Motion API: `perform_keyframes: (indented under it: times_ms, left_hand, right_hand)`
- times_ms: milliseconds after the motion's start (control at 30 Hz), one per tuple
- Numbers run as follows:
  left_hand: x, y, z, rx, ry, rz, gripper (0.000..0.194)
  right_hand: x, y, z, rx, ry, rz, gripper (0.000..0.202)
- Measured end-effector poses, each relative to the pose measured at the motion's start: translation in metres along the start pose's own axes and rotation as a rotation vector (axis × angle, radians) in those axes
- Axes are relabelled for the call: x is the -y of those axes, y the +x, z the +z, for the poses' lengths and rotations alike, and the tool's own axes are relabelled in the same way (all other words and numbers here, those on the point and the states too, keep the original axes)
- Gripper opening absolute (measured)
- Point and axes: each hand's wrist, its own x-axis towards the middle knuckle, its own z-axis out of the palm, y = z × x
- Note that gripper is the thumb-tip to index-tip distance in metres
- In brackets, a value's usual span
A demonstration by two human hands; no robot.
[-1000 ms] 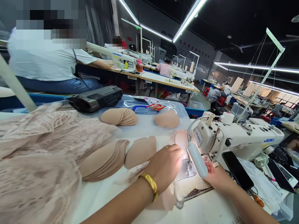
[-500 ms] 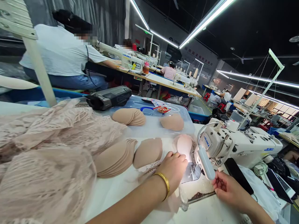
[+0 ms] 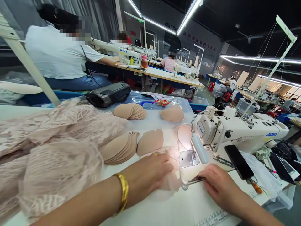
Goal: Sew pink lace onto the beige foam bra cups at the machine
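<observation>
My left hand (image 3: 152, 174), with a gold bracelet at the wrist, lies on sheer pinkish fabric (image 3: 172, 182) left of the needle plate; its fingers are bent and pressed together on the cloth. My right hand (image 3: 217, 185) is at the front edge of the sewing machine bed (image 3: 191, 172), fingers curled; what they pinch, if anything, is hidden. A lit lamp (image 3: 199, 149) shines on the metal needle plate (image 3: 188, 158). A pale pink cup piece (image 3: 185, 136) rests behind the plate. Stacked beige cup pads (image 3: 121, 149) and another beige pad (image 3: 150, 142) lie beyond my left hand.
Lace fabric (image 3: 63, 166) covers the table's left side. A clear blue lid (image 3: 150, 121) bears more pads. Right of the machine head (image 3: 208, 127) are thread snips (image 3: 223, 161) and a black phone (image 3: 239, 160). A person in white (image 3: 56, 56) sits at the back left.
My left hand has moved left and towards me, away from the pink cup piece, with the sheer fabric. My right hand has shifted left to the bed's edge. The view has shifted, showing the snips.
</observation>
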Motion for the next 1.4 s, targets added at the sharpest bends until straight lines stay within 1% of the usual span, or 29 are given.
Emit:
perform_keyframes:
  times_ms: [67, 100, 167, 267, 333, 367, 400, 433, 467, 500, 567, 600, 633, 733, 800, 967, 1100, 1167, 1267, 1400]
  left_hand:
    - [-0.001, -0.01, 0.011, -0.011, -0.047, -0.023, 0.045]
    - [-0.003, -0.011, 0.015, -0.017, -0.05, -0.04, 0.042]
    - [-0.011, -0.005, 0.02, -0.033, 0.003, -0.087, 0.034]
    - [-0.027, 0.011, 0.02, 0.011, 0.143, -0.117, 0.025]
    - [-0.036, 0.021, 0.016, 0.054, 0.224, -0.135, 0.021]
    - [-0.039, 0.025, 0.014, 0.051, 0.26, -0.133, 0.022]
    - [-0.041, 0.028, 0.013, 0.026, 0.291, -0.106, 0.022]
    - [-0.041, 0.03, 0.013, -0.011, 0.309, -0.05, 0.019]
    - [-0.04, 0.032, 0.015, -0.048, 0.309, 0.034, 0.016]
    - [-0.038, 0.033, 0.018, -0.079, 0.294, 0.132, 0.016]
    - [-0.032, 0.033, 0.027, -0.099, 0.234, 0.292, 0.025]
    - [-0.03, 0.033, 0.033, -0.103, 0.206, 0.326, 0.027]
    - [-0.028, 0.032, 0.038, -0.112, 0.189, 0.331, 0.028]
    - [-0.024, 0.03, 0.05, -0.184, 0.159, 0.284, 0.027]
    - [-0.024, 0.03, 0.054, -0.235, 0.152, 0.277, 0.028]
    - [-0.026, 0.033, 0.055, -0.272, 0.194, 0.299, 0.025]
    - [-0.031, 0.036, 0.052, -0.373, 0.244, 0.309, 0.027]
    - [-0.033, 0.037, 0.052, -0.401, 0.261, 0.305, 0.03]
    - [-0.036, 0.037, 0.051, -0.392, 0.275, 0.316, 0.033]
    - [-0.036, 0.038, 0.049, -0.393, 0.259, 0.34, 0.037]
  right_hand:
    - [0.009, 0.004, 0.006, 0.033, 0.006, -0.073, 0.031]
    - [0.012, 0.006, 0.009, 0.031, -0.009, -0.104, 0.03]
    - [0.012, 0.013, 0.012, 0.004, -0.061, -0.161, 0.029]
    - [0.005, 0.024, 0.011, -0.003, -0.164, -0.212, 0.03]
    - [-0.001, 0.031, 0.007, 0.033, -0.235, -0.239, 0.025]
    - [-0.004, 0.034, 0.006, 0.052, -0.266, -0.257, 0.022]
    - [-0.007, 0.036, 0.004, 0.068, -0.291, -0.28, 0.02]
    - [-0.01, 0.038, 0.003, 0.079, -0.309, -0.305, 0.018]
    - [-0.013, 0.04, 0.003, 0.087, -0.319, -0.333, 0.016]
    - [-0.016, 0.042, 0.004, 0.092, -0.325, -0.356, 0.015]
    - [-0.02, 0.043, 0.006, 0.081, -0.325, -0.38, 0.013]
    - [-0.021, 0.043, 0.008, 0.06, -0.316, -0.377, 0.013]
    - [-0.023, 0.042, 0.009, 0.032, -0.302, -0.362, 0.014]
    - [-0.025, 0.039, 0.014, -0.057, -0.258, -0.297, 0.021]
    - [-0.026, 0.037, 0.017, -0.084, -0.246, -0.274, 0.025]
    - [-0.026, 0.037, 0.019, -0.072, -0.249, -0.25, 0.029]
    - [-0.025, 0.038, 0.02, -0.075, -0.277, -0.201, 0.026]
    - [-0.025, 0.038, 0.021, -0.076, -0.283, -0.185, 0.023]
    - [-0.024, 0.037, 0.02, -0.078, -0.282, -0.197, 0.02]
    - [-0.022, 0.038, 0.019, -0.084, -0.287, -0.208, 0.025]
